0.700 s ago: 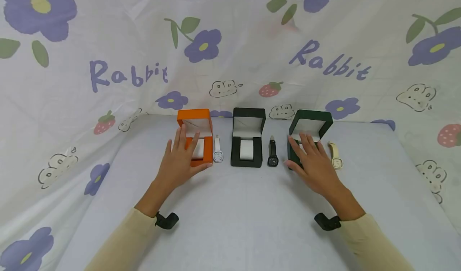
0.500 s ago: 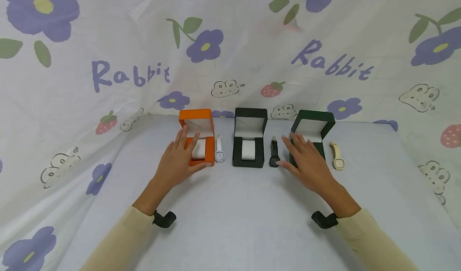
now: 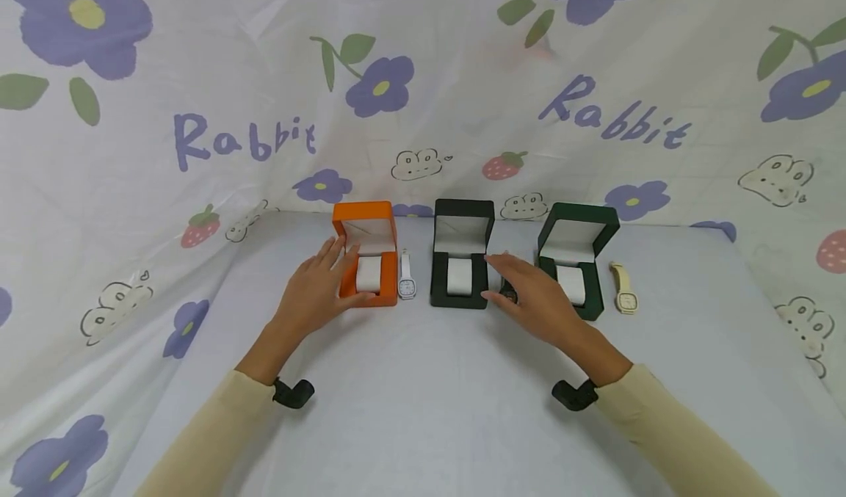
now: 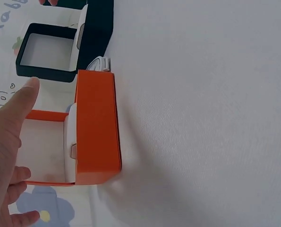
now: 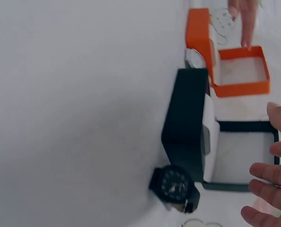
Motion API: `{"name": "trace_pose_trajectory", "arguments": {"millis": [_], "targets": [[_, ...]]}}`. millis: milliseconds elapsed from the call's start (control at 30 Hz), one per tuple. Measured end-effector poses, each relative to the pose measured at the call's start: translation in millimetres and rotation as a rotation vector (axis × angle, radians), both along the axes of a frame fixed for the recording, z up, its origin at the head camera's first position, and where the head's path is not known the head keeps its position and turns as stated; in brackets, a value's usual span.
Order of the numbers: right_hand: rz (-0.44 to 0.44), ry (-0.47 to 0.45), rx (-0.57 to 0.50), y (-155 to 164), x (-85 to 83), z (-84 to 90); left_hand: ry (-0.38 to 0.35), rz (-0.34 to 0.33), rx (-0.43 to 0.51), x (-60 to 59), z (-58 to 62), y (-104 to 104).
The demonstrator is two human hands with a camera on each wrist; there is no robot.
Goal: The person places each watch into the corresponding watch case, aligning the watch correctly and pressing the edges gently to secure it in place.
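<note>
An orange watch box [image 3: 388, 284] stands with its lid up and a white cushion inside. My left hand [image 3: 311, 295] is spread at its left side, fingers by the lid; contact cannot be made out. A white watch [image 3: 407, 287] lies right of that box. The black watch box [image 3: 439, 291], also open, is in the middle. My right hand [image 3: 538, 299] hovers at its right edge with spread fingers, holding nothing and partly hiding a black watch. In the right wrist view this black watch [image 5: 174, 184] lies beside the black box.
A dark green watch box [image 3: 591, 291] with raised lid and white cushion stands to the right. Beyond it lies a gold watch [image 3: 624, 299]. A printed cloth [image 3: 456, 108] hangs behind the white table [image 3: 436, 401].
My right hand has moved left from the green box to the black box, uncovering the green box's cushion. My left hand has drawn slightly left across the orange box, fingers still spread.
</note>
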State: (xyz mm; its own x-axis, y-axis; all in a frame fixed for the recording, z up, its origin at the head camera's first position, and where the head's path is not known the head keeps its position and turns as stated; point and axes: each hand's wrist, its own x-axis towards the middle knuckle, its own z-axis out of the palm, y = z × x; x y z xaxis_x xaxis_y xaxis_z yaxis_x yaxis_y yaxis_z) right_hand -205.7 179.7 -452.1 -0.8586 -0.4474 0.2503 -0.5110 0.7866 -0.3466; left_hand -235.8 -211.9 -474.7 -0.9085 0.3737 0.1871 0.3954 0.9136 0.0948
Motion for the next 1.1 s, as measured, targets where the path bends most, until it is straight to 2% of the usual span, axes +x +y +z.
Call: {"name": "trace_pose_trajectory", "arguments": {"millis": [133, 367, 567, 767, 1100], "targets": [[0.043, 0.045, 0.041, -11.7, -1.8, -3.4, -0.030, 0.013, 0.044, -5.4, -3.9, -4.7], [0.094, 0.092, 0.040, -28.6, -5.7, -0.6, -0.127, 0.044, 0.121, -9.9, -4.1, -8.3], [0.105, 0.083, 0.070, -41.7, -13.7, 3.6, -0.142, 0.046, 0.164, -14.8, -2.7, -8.9], [0.106, 0.058, 0.077, -55.0, -19.6, 7.1, -0.144, 0.020, 0.200, -19.3, -6.8, -10.4], [0.115, 0.001, 0.118, -79.7, -34.7, 10.8, -0.196, 0.005, 0.210, -24.0, -8.8, -11.9]]}}
